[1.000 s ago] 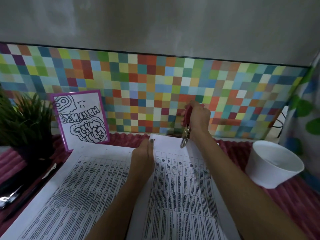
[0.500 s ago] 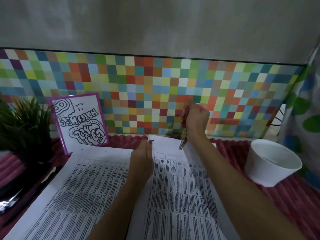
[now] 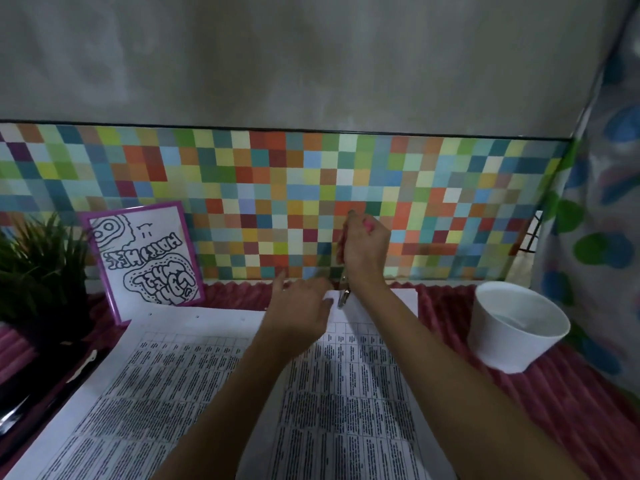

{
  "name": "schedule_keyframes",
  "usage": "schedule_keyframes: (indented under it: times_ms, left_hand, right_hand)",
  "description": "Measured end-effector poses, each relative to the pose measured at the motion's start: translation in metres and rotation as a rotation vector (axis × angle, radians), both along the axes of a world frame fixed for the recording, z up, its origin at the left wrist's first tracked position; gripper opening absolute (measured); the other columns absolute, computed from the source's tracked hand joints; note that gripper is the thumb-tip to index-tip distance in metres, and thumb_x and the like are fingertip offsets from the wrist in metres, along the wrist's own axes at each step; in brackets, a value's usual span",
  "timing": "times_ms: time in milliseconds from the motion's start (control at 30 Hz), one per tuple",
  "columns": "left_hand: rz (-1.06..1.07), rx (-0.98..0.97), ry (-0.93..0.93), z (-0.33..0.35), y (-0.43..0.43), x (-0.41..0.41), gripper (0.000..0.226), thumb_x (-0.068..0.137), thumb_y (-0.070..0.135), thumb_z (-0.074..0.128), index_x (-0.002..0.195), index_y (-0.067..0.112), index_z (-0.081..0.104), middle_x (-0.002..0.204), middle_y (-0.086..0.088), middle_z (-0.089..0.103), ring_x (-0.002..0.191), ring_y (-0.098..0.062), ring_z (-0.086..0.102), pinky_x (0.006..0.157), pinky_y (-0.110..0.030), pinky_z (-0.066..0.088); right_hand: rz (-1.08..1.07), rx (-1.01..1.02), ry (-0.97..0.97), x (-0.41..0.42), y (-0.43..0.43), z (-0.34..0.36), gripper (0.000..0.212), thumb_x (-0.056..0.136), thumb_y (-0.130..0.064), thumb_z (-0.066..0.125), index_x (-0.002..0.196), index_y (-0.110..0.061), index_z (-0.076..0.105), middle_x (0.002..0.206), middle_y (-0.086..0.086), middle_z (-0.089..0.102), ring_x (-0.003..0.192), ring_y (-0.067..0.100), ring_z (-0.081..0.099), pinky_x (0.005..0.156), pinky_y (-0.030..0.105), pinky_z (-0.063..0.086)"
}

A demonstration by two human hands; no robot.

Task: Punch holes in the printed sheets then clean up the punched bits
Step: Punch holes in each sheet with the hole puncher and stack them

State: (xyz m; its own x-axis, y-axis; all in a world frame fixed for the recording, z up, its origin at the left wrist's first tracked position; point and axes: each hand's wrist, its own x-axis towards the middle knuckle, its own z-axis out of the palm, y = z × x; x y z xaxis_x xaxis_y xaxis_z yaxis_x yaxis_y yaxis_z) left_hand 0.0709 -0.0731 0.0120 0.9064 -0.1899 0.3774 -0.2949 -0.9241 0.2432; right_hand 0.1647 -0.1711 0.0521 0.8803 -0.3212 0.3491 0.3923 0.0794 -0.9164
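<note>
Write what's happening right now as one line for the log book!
step: punching | right hand grips hole punch at far edge of right sheet | left hand at same edge, blurred | white cup on right

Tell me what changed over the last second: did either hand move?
The left hand moved: it lay flat on the right sheet, and now its blurred fingers reach past the sheet's far edge, beside the punch. Nothing was let go. The right hand still grips the punch at that edge. The left sheet, cup and drawing have not moved.
</note>
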Motion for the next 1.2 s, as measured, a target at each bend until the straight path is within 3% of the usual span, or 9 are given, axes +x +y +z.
schedule_keyframes:
  times_ms: [133, 267, 367, 600, 767, 833, 967, 1033, 1200]
  left_hand:
    - [-0.083, -0.06, 0.027, 0.006, 0.003, 0.003, 0.009, 0.1, 0.025, 0.046, 0.101, 0.021, 0.054, 0.095, 0.005, 0.058, 0.092, -0.016, 0.054, 0.102, -0.038, 0.03]
    - [-0.123, -0.102, 0.046, 0.007, 0.006, 0.007, 0.012, 0.098, 0.019, 0.049, 0.088, 0.024, 0.047, 0.086, 0.006, 0.05, 0.079, -0.014, 0.044, 0.087, -0.038, 0.034]
    - [-0.135, -0.083, 0.014, 0.008, 0.008, 0.007, 0.017, 0.097, 0.017, 0.051, 0.084, 0.025, 0.043, 0.081, 0.007, 0.046, 0.075, -0.015, 0.04, 0.079, -0.033, 0.027]
    - [-0.104, 0.017, 0.009, 0.01, 0.0, 0.008, 0.012, 0.095, 0.018, 0.05, 0.086, 0.024, 0.047, 0.085, 0.006, 0.053, 0.085, -0.019, 0.053, 0.09, -0.035, 0.03]
    - [-0.066, -0.014, 0.025, 0.011, 0.007, 0.007, 0.011, 0.097, 0.02, 0.049, 0.089, 0.026, 0.045, 0.085, 0.006, 0.05, 0.081, -0.016, 0.045, 0.096, -0.035, 0.028]
    - [-0.072, -0.012, 0.038, 0.012, 0.014, 0.007, 0.013, 0.097, 0.019, 0.051, 0.087, 0.026, 0.046, 0.083, 0.006, 0.05, 0.078, -0.014, 0.044, 0.094, -0.034, 0.028]
    - [-0.095, -0.072, 0.078, 0.01, 0.025, 0.005, 0.033, 0.095, 0.017, 0.055, 0.07, 0.032, 0.04, 0.069, 0.015, 0.045, 0.065, -0.005, 0.042, 0.077, -0.033, 0.028]
    - [-0.103, -0.12, 0.096, 0.008, 0.027, 0.004, 0.027, 0.095, 0.016, 0.056, 0.074, 0.028, 0.046, 0.068, 0.016, 0.045, 0.062, 0.0, 0.04, 0.075, -0.033, 0.029]
    - [-0.106, -0.187, 0.124, 0.005, 0.028, 0.007, 0.009, 0.096, 0.017, 0.056, 0.087, 0.02, 0.058, 0.07, 0.016, 0.049, 0.06, -0.002, 0.041, 0.075, -0.034, 0.033]
  right_hand:
    - [0.028, 0.007, 0.041, -0.007, 0.001, 0.0, 0.044, 0.089, -0.039, 0.051, 0.067, -0.001, 0.054, 0.053, 0.01, 0.053, 0.046, 0.025, 0.049, 0.051, 0.042, 0.044]
    - [0.151, 0.077, 0.099, -0.017, -0.006, 0.008, 0.026, 0.09, -0.013, 0.052, 0.067, -0.006, 0.057, 0.05, 0.008, 0.052, 0.038, 0.019, 0.044, 0.043, 0.027, 0.037]
    - [0.225, 0.088, 0.134, -0.022, -0.014, 0.011, 0.018, 0.089, -0.012, 0.054, 0.076, -0.005, 0.063, 0.054, 0.01, 0.055, 0.04, 0.019, 0.047, 0.04, 0.024, 0.04]
    - [0.295, 0.007, 0.196, -0.027, -0.022, 0.013, 0.019, 0.091, -0.019, 0.053, 0.083, -0.004, 0.061, 0.057, 0.006, 0.056, 0.049, 0.019, 0.052, 0.047, 0.028, 0.045]
    - [0.114, -0.06, 0.218, -0.019, -0.039, 0.01, 0.016, 0.094, -0.026, 0.054, 0.093, -0.011, 0.06, 0.071, 0.005, 0.06, 0.055, 0.017, 0.056, 0.055, 0.034, 0.049]
    - [0.049, -0.068, 0.21, -0.015, -0.048, 0.011, 0.019, 0.091, -0.027, 0.055, 0.084, -0.01, 0.06, 0.071, 0.008, 0.061, 0.06, 0.022, 0.057, 0.062, 0.041, 0.05]
    - [0.047, 0.04, 0.205, -0.014, -0.065, 0.014, 0.015, 0.088, -0.016, 0.054, 0.081, -0.008, 0.064, 0.058, 0.007, 0.055, 0.046, 0.02, 0.048, 0.05, 0.034, 0.041]
    - [0.083, 0.092, 0.2, -0.018, -0.068, 0.014, 0.016, 0.09, -0.011, 0.051, 0.088, -0.002, 0.065, 0.057, 0.007, 0.055, 0.041, 0.017, 0.046, 0.045, 0.029, 0.038]
    - [0.119, 0.139, 0.19, -0.022, -0.062, 0.008, 0.019, 0.091, -0.007, 0.049, 0.077, -0.007, 0.062, 0.056, 0.008, 0.054, 0.042, 0.019, 0.045, 0.045, 0.029, 0.038]
